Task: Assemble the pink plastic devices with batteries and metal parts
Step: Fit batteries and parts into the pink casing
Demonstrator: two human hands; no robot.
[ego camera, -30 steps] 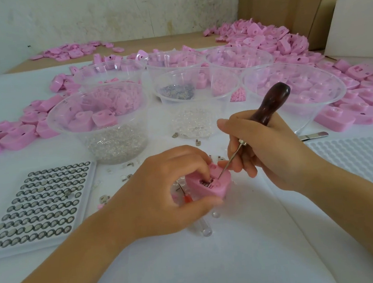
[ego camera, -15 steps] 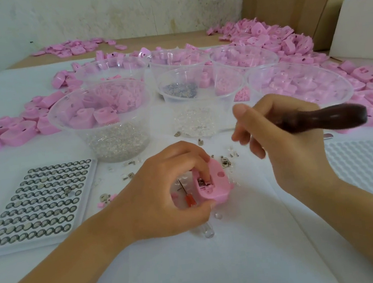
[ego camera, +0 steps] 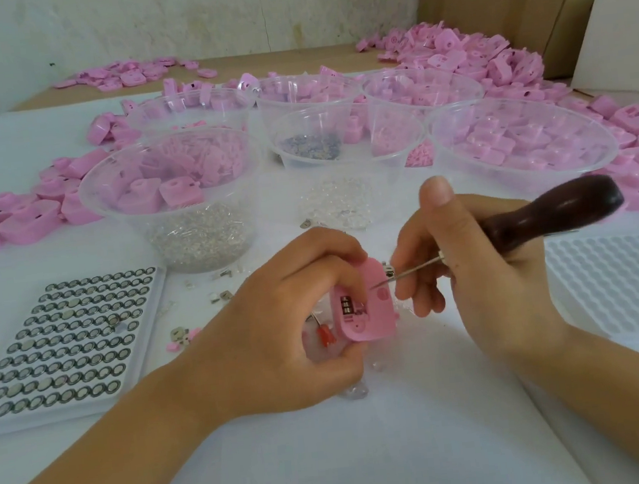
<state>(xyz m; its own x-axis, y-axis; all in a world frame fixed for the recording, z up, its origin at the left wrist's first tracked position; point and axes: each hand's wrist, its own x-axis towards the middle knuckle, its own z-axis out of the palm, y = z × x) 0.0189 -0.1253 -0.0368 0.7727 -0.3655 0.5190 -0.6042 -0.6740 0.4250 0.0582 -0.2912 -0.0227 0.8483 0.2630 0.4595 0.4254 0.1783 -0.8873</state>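
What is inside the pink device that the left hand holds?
In the pink device, stacked button batteries show in an open slot; the left hand hides the rest.

My desk (ego camera: 352,455) is spread with a white sheet. At my left on it lies a tray of button batteries (ego camera: 147,333), at my right a white dimpled tray (ego camera: 626,288). Clear plastic bowls (ego camera: 122,219) stand across the middle. Loose pink housings (ego camera: 28,225) lie heaped on either side, and small metal parts (ego camera: 222,295) are scattered before the bowls.
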